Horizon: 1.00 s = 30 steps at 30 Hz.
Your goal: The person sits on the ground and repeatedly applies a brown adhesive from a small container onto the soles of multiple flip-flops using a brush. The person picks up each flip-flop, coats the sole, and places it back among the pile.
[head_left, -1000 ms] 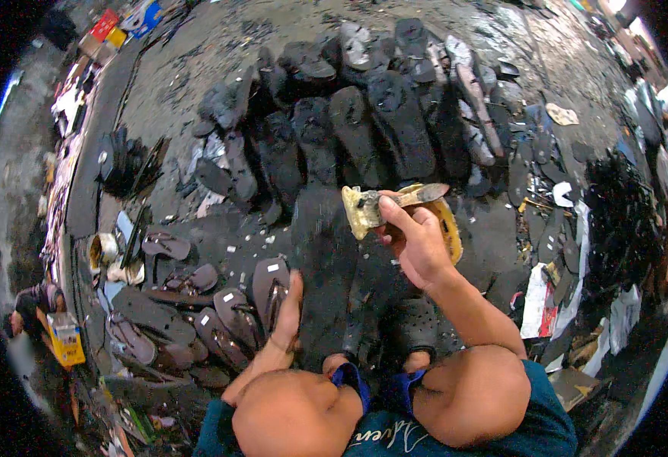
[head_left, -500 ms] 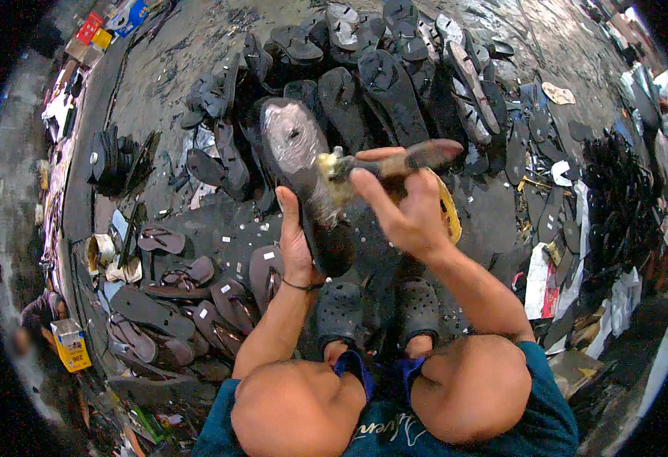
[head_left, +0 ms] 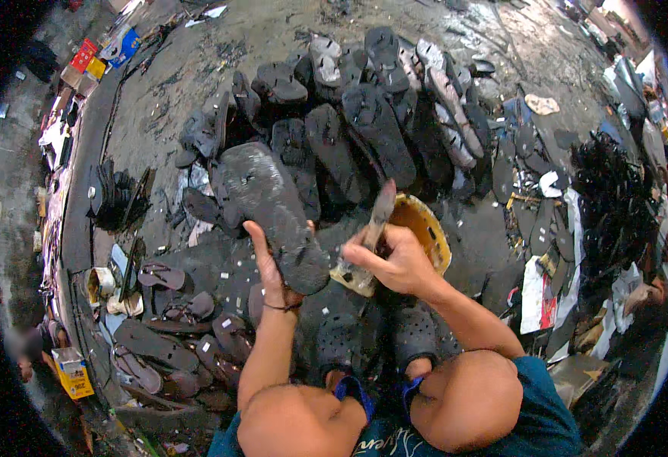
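Note:
My left hand (head_left: 267, 263) grips a dark slipper sole (head_left: 273, 202) near its lower end, thumb along the left edge. The sole is tilted, its upper face showing, with shiny wet-looking streaks along it. In my right hand (head_left: 404, 263) is a brush (head_left: 384, 207), its handle pointing up and away. Its pale, yellowish, sticky-looking bristle end points down, just right of the sole's lower end and apart from it. A yellow-rimmed container (head_left: 439, 232) with brownish insides stands right behind my right hand, partly hidden by it.
Many dark soles (head_left: 376, 126) stand packed together ahead, some with pale shiny faces. Finished-looking flip-flops (head_left: 140, 369) lie in a pile at the left. A heap of black strips (head_left: 616, 198) is at the right. My dark clogs (head_left: 416, 335) are close below my hands.
The brush has left the sole's face and moved down, its handle swinging from sideways to upright. The sole has moved slightly left and down and tilted, its bright whitish patch now dark.

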### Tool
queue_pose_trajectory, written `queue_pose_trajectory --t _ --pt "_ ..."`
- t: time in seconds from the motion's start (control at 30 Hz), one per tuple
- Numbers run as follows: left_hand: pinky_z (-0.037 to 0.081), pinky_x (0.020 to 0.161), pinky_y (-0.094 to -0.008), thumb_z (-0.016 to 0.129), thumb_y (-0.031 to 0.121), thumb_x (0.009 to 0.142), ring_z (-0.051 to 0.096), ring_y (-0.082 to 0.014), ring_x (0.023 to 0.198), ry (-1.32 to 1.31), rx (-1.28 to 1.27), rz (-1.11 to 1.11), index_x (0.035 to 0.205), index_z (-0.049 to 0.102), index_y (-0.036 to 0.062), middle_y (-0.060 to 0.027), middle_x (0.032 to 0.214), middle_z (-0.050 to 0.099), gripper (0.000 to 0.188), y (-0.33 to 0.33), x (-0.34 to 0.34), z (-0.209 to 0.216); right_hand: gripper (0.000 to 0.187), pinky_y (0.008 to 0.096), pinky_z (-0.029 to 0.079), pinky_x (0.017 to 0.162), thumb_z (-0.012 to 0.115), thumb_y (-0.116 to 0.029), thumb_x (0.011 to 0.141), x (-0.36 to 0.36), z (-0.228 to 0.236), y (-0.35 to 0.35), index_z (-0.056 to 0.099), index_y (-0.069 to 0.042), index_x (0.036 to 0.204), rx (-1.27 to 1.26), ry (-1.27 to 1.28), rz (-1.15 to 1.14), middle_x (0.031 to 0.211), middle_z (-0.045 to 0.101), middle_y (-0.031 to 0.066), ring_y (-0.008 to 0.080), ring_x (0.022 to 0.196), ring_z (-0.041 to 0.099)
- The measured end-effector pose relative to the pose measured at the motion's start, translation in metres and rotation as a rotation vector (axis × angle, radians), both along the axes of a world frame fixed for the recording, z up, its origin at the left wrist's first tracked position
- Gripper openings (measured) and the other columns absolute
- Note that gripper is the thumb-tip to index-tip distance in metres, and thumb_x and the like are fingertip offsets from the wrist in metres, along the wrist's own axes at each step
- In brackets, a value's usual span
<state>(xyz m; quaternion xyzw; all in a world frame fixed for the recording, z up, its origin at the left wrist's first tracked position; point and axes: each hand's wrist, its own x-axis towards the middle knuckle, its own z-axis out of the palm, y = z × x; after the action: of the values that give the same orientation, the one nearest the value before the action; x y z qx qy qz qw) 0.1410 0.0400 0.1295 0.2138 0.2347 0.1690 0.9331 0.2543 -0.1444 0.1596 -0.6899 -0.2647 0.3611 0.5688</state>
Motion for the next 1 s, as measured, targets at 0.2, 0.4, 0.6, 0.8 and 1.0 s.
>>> queue_pose_trajectory --t 0.2,0.4,0.6,0.8,1.0 --pt "0.049 0.104 -0.0419 0.057 0.054 0.099 0.061 -0.0261 0.121 0.168 0.399 -0.046 0.139 0.054 0.002 -0.015 0.132 0.063 0.066 -0.017 0.006 -0.007 0.032 0.0356 0.056 0.082 0.077 -0.03 0.092 0.011 -0.024 0.023 0.072 -0.003 0.108 0.065 0.254 -0.091 0.107 0.072 0.0075 0.0153 0.094 0.067" --pt "0.027 0.12 -0.0509 0.084 0.051 0.074 0.028 -0.043 0.147 1.267 1.907 -0.187 0.153 0.029 -0.004 -0.0299 0.156 0.033 0.111 -0.039 -0.146 -0.044 0.035 0.035 0.05 0.072 0.078 -0.033 0.09 0.229 -0.028 0.096 0.07 -0.001 0.099 0.113 0.117 -0.493 0.089 0.067 0.0041 0.0137 0.08 0.062" --pt "0.017 0.122 -0.0531 0.089 0.034 0.066 0.03 -0.0385 0.145 1.583 1.726 -0.446 0.155 0.026 0.001 -0.022 0.152 0.038 0.115 -0.061 -0.207 -0.078 0.047 0.0375 0.052 0.078 0.07 -0.04 0.094 0.245 -0.056 0.091 0.072 0.005 0.108 -0.041 -0.235 -0.594 0.091 0.073 0.0127 0.0197 0.083 0.067" --pt "0.028 0.116 -0.0519 0.08 0.011 0.069 0.044 -0.0391 0.134 0.897 1.602 -0.343 0.153 0.034 0.002 -0.0215 0.149 0.044 0.096 -0.062 -0.163 -0.051 0.025 0.04 0.056 0.08 0.076 -0.02 0.088 0.065 -0.058 -0.053 0.07 -0.003 0.106 -0.271 -0.595 -0.278 0.096 0.073 0.0186 0.0348 0.09 0.072" --pt "0.038 0.109 -0.0475 0.082 0.019 0.077 0.05 -0.0382 0.126 0.895 1.84 -0.219 0.14 0.047 0.0024 -0.0212 0.135 0.054 0.075 -0.068 -0.152 -0.087 0.029 0.0481 0.056 0.077 0.072 -0.023 0.09 0.037 -0.031 -0.085 0.066 -0.002 0.11 -0.254 -0.692 -0.38 0.095 0.071 0.0227 0.0421 0.088 0.069"
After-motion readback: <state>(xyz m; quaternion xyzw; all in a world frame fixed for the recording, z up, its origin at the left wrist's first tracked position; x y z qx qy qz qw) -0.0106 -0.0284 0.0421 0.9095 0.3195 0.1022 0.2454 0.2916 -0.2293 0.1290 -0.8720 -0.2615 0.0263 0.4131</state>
